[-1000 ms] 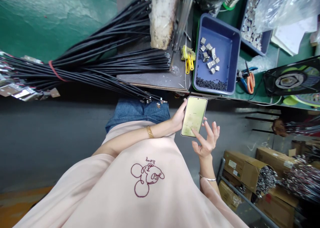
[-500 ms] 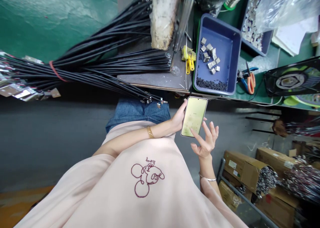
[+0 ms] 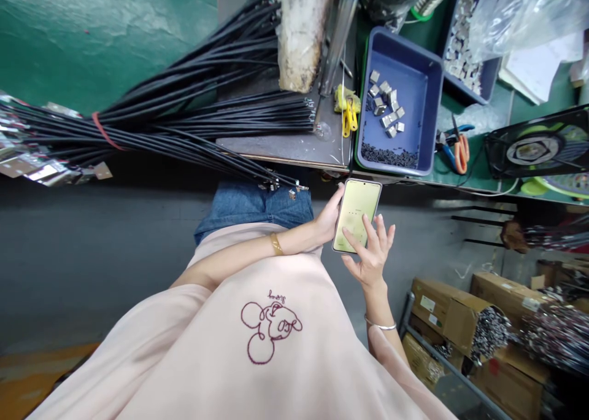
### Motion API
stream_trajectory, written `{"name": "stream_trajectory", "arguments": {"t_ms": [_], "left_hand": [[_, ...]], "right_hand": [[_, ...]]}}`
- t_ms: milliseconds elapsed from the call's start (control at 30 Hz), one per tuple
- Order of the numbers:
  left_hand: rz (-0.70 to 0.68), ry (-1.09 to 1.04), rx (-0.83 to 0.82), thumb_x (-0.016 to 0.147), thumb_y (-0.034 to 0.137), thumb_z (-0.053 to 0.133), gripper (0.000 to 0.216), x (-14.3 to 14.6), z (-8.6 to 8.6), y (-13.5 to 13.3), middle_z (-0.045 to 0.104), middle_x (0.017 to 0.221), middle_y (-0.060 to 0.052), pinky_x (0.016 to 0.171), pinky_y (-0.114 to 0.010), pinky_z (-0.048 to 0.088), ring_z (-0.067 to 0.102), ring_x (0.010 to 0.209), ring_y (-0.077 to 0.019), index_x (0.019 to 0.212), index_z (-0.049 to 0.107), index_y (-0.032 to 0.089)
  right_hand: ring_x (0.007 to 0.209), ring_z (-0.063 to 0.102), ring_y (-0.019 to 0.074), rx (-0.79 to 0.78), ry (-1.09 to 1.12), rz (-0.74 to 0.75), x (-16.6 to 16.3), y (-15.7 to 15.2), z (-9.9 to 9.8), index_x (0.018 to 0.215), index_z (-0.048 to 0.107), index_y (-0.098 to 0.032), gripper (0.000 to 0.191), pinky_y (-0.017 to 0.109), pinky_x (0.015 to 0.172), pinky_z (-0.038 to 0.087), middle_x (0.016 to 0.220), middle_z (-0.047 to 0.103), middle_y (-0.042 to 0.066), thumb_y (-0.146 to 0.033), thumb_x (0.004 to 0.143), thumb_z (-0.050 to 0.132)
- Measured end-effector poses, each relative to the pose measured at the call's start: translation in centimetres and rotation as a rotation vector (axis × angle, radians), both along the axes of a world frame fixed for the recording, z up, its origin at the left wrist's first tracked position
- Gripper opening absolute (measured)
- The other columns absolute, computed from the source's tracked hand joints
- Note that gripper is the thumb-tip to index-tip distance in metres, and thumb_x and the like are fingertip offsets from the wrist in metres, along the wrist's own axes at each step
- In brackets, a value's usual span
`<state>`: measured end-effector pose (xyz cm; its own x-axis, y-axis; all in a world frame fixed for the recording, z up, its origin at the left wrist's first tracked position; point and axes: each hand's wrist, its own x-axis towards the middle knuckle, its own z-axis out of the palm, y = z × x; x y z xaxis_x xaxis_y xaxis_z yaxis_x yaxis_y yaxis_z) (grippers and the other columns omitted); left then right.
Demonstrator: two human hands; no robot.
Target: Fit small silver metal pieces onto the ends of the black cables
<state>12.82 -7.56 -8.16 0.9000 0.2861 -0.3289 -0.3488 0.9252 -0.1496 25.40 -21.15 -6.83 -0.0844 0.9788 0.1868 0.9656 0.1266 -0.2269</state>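
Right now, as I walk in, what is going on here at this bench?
A person is using a slim phone with a lit yellowish screen. The left hand grips it by its edge, and the right hand is open, with one finger touching the screen. The phone is held just in front of the grey workbench. On the bench, untouched, lie a bundle of long black cables and a blue plastic tray with small silver metal pieces.

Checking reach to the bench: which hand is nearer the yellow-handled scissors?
Left. The left hand, holding the phone, is just below the bench edge under the yellow-handled scissors; the right hand is lower, touching the screen.
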Motion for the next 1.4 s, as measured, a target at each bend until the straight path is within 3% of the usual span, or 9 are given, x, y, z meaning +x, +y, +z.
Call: {"name": "stream_trajectory", "arguments": {"t_ms": [200,433,667,867,1067,1400], "left_hand": [[-0.004,-0.051,0.028,0.101,0.064,0.005,0.088,-0.1,-0.7,0.0,0.077,0.107,-0.019,0.099,-0.041,0.051,0.073,0.098,-0.0282,0.136,0.062,0.007],[-0.031,-0.057,0.078,0.098,0.068,-0.002,0.097,-0.2,-1.1,0.0,0.076,0.099,-0.023,0.084,-0.042,0.054,0.074,0.082,-0.03,0.132,0.063,0.005],[-0.005,-0.044,0.107,0.099,0.069,0.006,0.091,-0.3,-0.9,-0.1,0.077,0.097,-0.019,0.086,-0.04,0.053,0.073,0.083,-0.0284,0.128,0.065,0.006],[-0.041,-0.055,0.111,0.098,0.067,-0.002,0.095,-0.3,-1.1,0.1,0.077,0.094,-0.02,0.081,-0.043,0.055,0.074,0.078,-0.0296,0.133,0.062,0.006],[-0.005,-0.109,0.103,0.1,0.067,0.013,0.084,-0.5,-0.7,-0.2,0.077,0.094,-0.02,0.084,-0.043,0.056,0.075,0.08,-0.0298,0.125,0.065,0.006],[-0.015,-0.122,0.136,0.101,0.067,0.012,0.087,-0.4,-0.8,-0.6,0.077,0.095,-0.022,0.081,-0.039,0.058,0.076,0.081,-0.0278,0.136,0.059,0.003]], "right_hand": [[0.14,0.049,0.0384,0.232,-0.006,0.065,0.5,-1.2,0.0,0.123,0.071,-0.038,0.051,0.07,0.119,0.026,0.142,0.06,0.004,-0.067,0.094,0.039],[0.137,0.055,0.0315,0.314,-0.077,0.087,-0.1,-1.2,0.0,0.12,0.072,-0.031,0.05,0.056,0.121,0.031,0.134,0.067,0.006,-0.057,0.1,0.035],[0.143,0.048,0.031,0.275,-0.083,0.169,-0.8,-0.8,-0.2,0.119,0.073,-0.029,0.053,0.052,0.124,0.029,0.136,0.066,0.007,-0.059,0.101,0.034],[0.134,0.056,0.0348,0.411,0.095,-0.03,-0.4,-1.4,0.5,0.122,0.072,-0.03,0.059,0.063,0.118,0.035,0.141,0.061,0.006,-0.061,0.1,0.027],[0.132,0.058,0.0343,0.519,0.251,-0.199,-0.1,-0.5,1.5,0.112,0.076,-0.028,0.053,0.067,0.118,0.033,0.134,0.066,0.006,-0.052,0.1,0.03],[0.132,0.058,0.0352,0.44,0.164,-0.14,0.5,-0.1,1.6,0.109,0.075,-0.024,0.049,0.068,0.115,0.036,0.133,0.066,0.008,-0.047,0.101,0.032]]}}
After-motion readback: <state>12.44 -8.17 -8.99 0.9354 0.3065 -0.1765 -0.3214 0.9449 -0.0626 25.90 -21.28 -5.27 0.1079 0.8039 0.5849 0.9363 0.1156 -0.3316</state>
